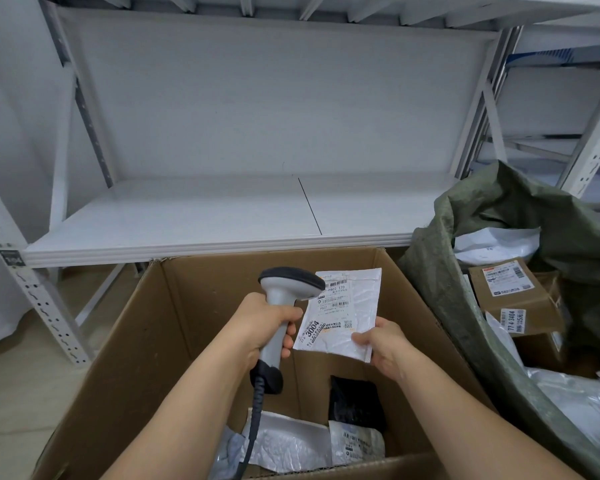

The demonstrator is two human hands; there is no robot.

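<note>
Background: white metal shelving; brown cardboard box below. Item: crinkled white plastic mailer over box, with barcode label and "3004" sticker. Right hand pinches its five-o'clock corner. Left hand, at nine o'clock, grips grey handheld scanner.

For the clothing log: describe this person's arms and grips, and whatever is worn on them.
Both are bare. The left grip and the right grip are ungloved hands, with no ring on the fingers that show. The left forearm and the right forearm carry no sleeve, watch, band or marking as far as the frame's lower edge.
</note>
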